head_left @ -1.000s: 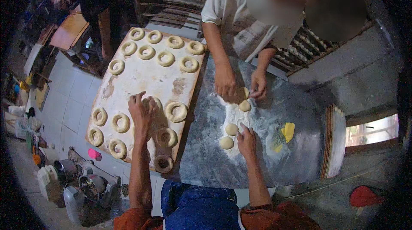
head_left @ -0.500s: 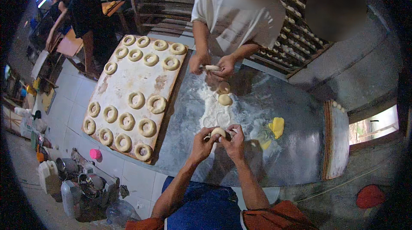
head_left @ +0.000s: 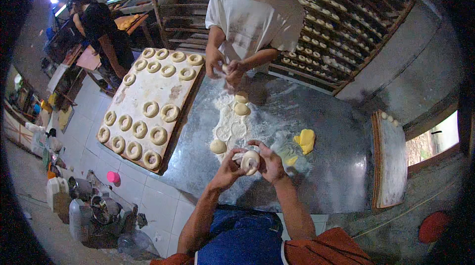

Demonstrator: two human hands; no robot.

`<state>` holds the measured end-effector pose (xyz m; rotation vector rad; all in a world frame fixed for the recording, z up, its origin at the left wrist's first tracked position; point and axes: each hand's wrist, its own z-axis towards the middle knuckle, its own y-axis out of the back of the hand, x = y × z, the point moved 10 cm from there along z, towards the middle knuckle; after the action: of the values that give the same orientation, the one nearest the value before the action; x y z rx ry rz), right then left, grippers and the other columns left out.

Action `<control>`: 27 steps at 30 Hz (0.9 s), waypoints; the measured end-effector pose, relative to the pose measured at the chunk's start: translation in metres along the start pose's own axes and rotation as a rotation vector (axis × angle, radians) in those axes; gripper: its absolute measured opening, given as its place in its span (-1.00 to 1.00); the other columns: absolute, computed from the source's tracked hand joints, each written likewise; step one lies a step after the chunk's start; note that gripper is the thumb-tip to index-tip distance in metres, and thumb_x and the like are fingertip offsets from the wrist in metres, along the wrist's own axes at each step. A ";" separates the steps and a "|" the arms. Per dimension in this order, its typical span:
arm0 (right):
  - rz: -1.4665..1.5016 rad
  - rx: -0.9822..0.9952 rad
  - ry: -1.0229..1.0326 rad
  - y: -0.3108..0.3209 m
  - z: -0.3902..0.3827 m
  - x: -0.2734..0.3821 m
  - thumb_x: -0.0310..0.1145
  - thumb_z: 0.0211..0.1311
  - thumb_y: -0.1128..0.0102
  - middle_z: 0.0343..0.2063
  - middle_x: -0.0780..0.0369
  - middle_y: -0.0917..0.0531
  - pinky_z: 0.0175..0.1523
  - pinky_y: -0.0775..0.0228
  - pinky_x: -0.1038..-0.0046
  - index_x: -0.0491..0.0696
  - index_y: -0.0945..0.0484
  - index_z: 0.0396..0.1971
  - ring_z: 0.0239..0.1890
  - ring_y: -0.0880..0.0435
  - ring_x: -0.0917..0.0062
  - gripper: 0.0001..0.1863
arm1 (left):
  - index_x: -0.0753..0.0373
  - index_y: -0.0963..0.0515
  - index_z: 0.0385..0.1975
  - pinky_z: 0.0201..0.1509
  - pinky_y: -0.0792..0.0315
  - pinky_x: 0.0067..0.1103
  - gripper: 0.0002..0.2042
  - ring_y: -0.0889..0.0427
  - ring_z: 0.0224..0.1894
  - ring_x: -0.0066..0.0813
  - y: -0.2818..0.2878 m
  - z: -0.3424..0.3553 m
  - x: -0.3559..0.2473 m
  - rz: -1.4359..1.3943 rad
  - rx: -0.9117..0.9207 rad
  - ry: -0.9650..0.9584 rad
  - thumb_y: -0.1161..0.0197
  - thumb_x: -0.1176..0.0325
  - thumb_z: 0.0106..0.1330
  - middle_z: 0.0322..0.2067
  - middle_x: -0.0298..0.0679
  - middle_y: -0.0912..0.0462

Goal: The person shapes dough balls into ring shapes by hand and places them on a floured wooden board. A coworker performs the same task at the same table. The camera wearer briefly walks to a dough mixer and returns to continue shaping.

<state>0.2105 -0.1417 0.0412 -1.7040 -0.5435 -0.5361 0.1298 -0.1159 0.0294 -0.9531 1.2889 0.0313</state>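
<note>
Between my two hands, above the metal table (head_left: pixel 336 176), is a ring of pale dough (head_left: pixel 245 160), its hole facing me. My left hand (head_left: pixel 225 173) is closed on the ring's left side, and my right hand (head_left: pixel 272 164) grips the right side. Just beyond my left hand, a round dough ball (head_left: pixel 217 147) sits at the edge of the scattered flour (head_left: pixel 226 121). Two more dough balls (head_left: pixel 242 109) lie farther off, touching. Across the table, a person's hands (head_left: pixel 228 69) work a piece of dough, mostly hidden by the fingers.
A floured board (head_left: pixel 133 94) with several dough rings stands on the left. Yellow fat (head_left: pixel 307 141) lies on the table to the right of my hands. Stacked boards (head_left: pixel 391 166) stand at the right end. Behind the person, a rack (head_left: pixel 341 32) holds rows of dough pieces.
My hands have turned the dough ring so that its hole shows. The dough ball beyond my left hand has come into sight. The other person's hands have drawn closer to their body.
</note>
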 end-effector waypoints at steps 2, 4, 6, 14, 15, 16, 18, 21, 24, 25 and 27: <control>-0.415 -0.254 -0.028 0.062 0.002 -0.007 -0.01 0.27 0.15 -0.39 0.14 -0.62 -0.17 -0.49 0.44 -0.12 -0.40 0.03 -0.39 -0.63 0.44 -0.47 | 0.16 -0.24 0.02 -0.22 -0.43 -0.48 -0.57 -0.55 -0.20 -0.45 0.001 0.000 0.002 0.099 -0.067 -0.065 -0.22 0.56 0.19 -0.29 -0.27 -0.54; -1.152 -0.458 0.038 0.105 0.007 0.000 -0.01 0.30 0.19 -0.43 0.15 -0.63 -0.25 -0.49 0.43 -0.13 -0.50 -0.07 -0.44 -0.62 0.43 -0.49 | 0.16 -0.24 -0.07 -0.27 -0.43 -0.51 -0.71 -0.51 -0.27 -0.49 0.013 0.008 0.007 0.243 -0.223 -0.112 -0.12 0.44 0.26 -0.33 -0.29 -0.48; -0.752 -0.393 0.134 0.086 0.004 -0.003 0.03 0.34 0.26 -0.50 0.19 -0.60 -0.44 -0.42 0.52 -0.12 -0.56 -0.27 -0.47 -0.59 0.51 -0.47 | 0.16 -0.24 -0.15 -0.30 -0.42 -0.51 -0.78 -0.47 -0.31 -0.51 0.013 0.001 -0.015 0.492 -0.455 -0.084 -0.03 0.26 0.32 -0.34 -0.29 -0.43; -1.082 -0.350 0.127 0.040 0.024 -0.007 0.07 0.35 0.25 -0.52 0.17 -0.60 -0.35 -0.39 0.42 -0.21 -0.52 -0.46 -0.42 -0.56 0.53 -0.40 | 0.32 -0.37 -0.29 -0.40 -0.35 -0.38 -0.64 -0.45 -0.46 -0.24 0.061 0.010 0.019 0.442 -0.676 -0.294 0.19 0.10 0.39 -0.45 -0.14 -0.39; -1.012 -0.373 0.197 0.031 0.024 -0.004 0.07 0.36 0.24 -0.51 0.14 -0.61 -0.32 -0.39 0.41 -0.24 -0.52 -0.46 -0.41 -0.55 0.52 -0.38 | 0.33 -0.38 -0.21 -0.40 -0.38 -0.35 -0.61 -0.50 -0.43 -0.22 0.085 0.008 0.039 0.129 -0.737 -0.267 0.19 0.08 0.39 -0.41 -0.11 -0.46; -1.002 -0.348 0.214 0.029 0.027 -0.007 0.10 0.34 0.26 -0.57 0.11 -0.59 -0.30 -0.39 0.35 -0.23 -0.53 -0.49 -0.47 -0.55 0.44 -0.35 | 0.31 -0.38 -0.24 -0.41 -0.38 -0.36 -0.63 -0.50 -0.43 -0.24 0.092 0.013 0.036 0.199 -0.696 -0.340 0.17 0.08 0.38 -0.43 -0.14 -0.46; -0.979 -0.277 0.236 0.024 0.035 -0.021 0.16 0.32 0.30 -0.69 0.03 -0.55 -0.27 -0.41 0.24 -0.23 -0.54 -0.57 -0.60 -0.56 0.27 -0.28 | 0.28 -0.37 -0.30 -0.42 -0.38 -0.37 -0.66 -0.51 -0.44 -0.29 0.107 0.014 0.027 0.337 -0.633 -0.499 0.14 0.09 0.35 -0.48 -0.20 -0.44; -0.854 -0.314 0.085 0.009 0.037 -0.028 0.09 0.35 0.18 -0.60 0.18 -0.54 -0.29 -0.36 0.41 -0.20 -0.52 -0.38 -0.48 -0.50 0.49 -0.42 | 0.25 -0.27 -0.54 -0.48 -0.32 -0.38 -0.76 -0.45 -0.54 -0.28 0.095 0.015 -0.003 0.576 -0.640 -0.415 0.05 0.24 0.30 -0.62 -0.23 -0.33; -1.100 -0.387 0.315 0.047 0.056 -0.036 0.08 0.36 0.20 -0.58 0.13 -0.50 -0.30 -0.29 0.32 -0.21 -0.50 -0.26 -0.43 -0.47 0.44 -0.43 | 0.27 -0.26 -0.57 -0.51 -0.30 -0.36 -0.79 -0.42 -0.58 -0.13 0.115 0.018 0.002 -0.076 -0.668 -0.367 0.03 0.35 0.29 -0.64 -0.12 -0.33; -1.319 -0.389 0.472 0.030 0.058 -0.028 0.08 0.36 0.22 -0.61 0.13 -0.48 -0.32 -0.28 0.29 -0.20 -0.50 -0.30 -0.46 -0.46 0.43 -0.42 | 0.28 -0.26 -0.56 -0.52 -0.29 -0.34 -0.80 -0.41 -0.60 -0.09 0.120 0.015 0.001 -0.377 -0.703 -0.385 0.03 0.37 0.30 -0.64 -0.09 -0.32; -1.375 -0.212 0.413 0.015 0.074 -0.045 0.12 0.33 0.25 -0.71 0.17 -0.40 -0.39 -0.23 0.27 -0.22 -0.49 -0.44 -0.56 -0.40 0.43 -0.37 | 0.23 -0.24 -0.59 -0.50 -0.27 -0.40 -0.75 -0.37 -0.61 -0.30 0.096 0.006 -0.067 0.771 -0.630 -0.669 0.07 0.29 0.33 -0.67 -0.23 -0.26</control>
<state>0.1891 -0.0746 -0.0118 -1.1188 -1.3490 -1.9050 0.0626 -0.0196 0.0280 -0.7911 0.9385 1.3072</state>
